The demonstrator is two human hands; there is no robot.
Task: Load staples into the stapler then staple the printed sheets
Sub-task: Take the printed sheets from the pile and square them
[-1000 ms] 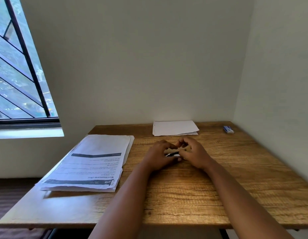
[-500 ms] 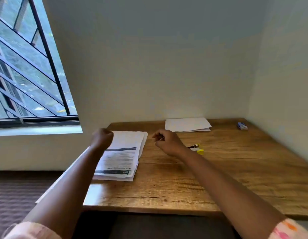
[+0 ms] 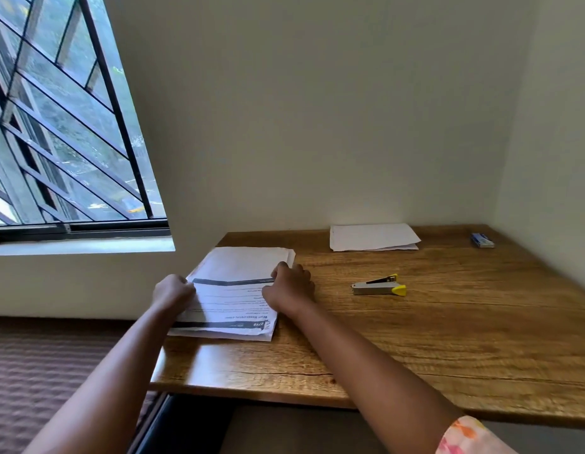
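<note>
Your left hand [image 3: 173,291] and right hand [image 3: 289,285] grip opposite side edges of the printed sheets [image 3: 233,290], fingers curled over the paper, at the left end of the wooden desk [image 3: 448,339]. The stapler [image 3: 379,285] lies closed to your right, well apart from the staple box [image 3: 482,240] in the far corner.

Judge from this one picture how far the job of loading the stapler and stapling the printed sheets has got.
Loading may be done: the stapler lies on the table, apart from the staple box, though its staples are hidden. In hand: the left hand and right hand grip the printed sheets at either side. Left: the stapling itself.
</note>
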